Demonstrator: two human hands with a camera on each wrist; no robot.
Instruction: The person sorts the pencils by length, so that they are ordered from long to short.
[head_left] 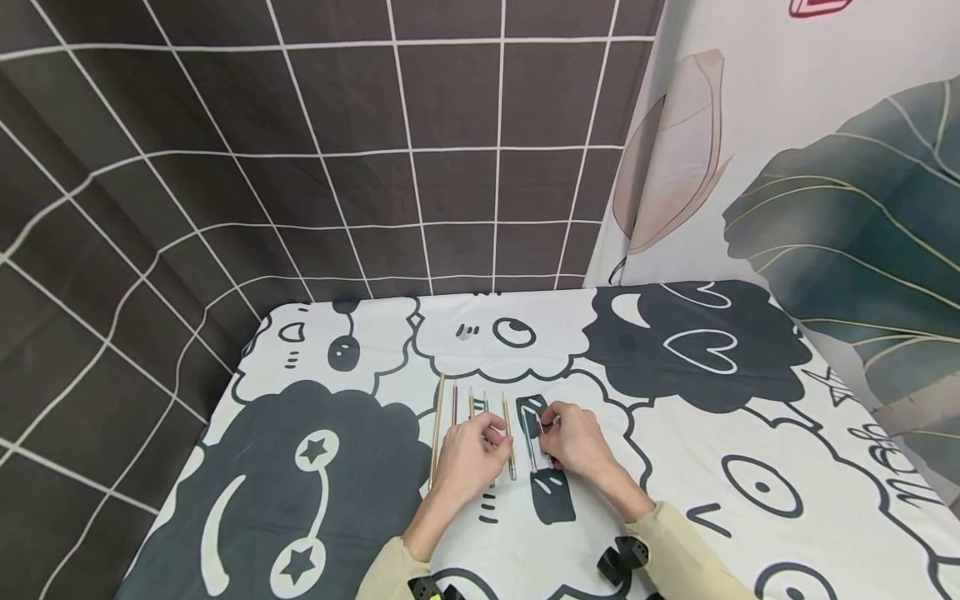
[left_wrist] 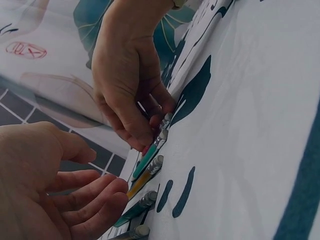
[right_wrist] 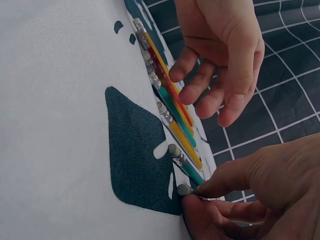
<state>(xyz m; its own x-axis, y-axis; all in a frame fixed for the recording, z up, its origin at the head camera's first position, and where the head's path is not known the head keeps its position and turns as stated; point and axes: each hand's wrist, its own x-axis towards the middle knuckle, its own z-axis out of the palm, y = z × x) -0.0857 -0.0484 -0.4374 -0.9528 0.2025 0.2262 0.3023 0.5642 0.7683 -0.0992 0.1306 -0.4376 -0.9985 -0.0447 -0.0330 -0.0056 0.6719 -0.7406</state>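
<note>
Several pencils with eraser ends lie side by side in a row on the patterned cloth. Among them are a long yellow pencil [head_left: 437,429], a red pencil [right_wrist: 167,75], another yellow pencil [right_wrist: 186,141] and a green pencil [right_wrist: 186,165]. My right hand [head_left: 577,437] pinches the eraser end of the pencil [right_wrist: 185,190] at the right end of the row; the fingers hide most of its shaft. Over the middle of the row is my left hand [head_left: 474,454], its fingers loosely bent and nothing in them, as the right wrist view shows.
The black-and-white cloth [head_left: 697,467] with cartoon shapes covers the surface under the pencils. Behind it hangs a dark gridded curtain [head_left: 450,108], and a leaf-printed white curtain [head_left: 750,108] hangs at the right.
</note>
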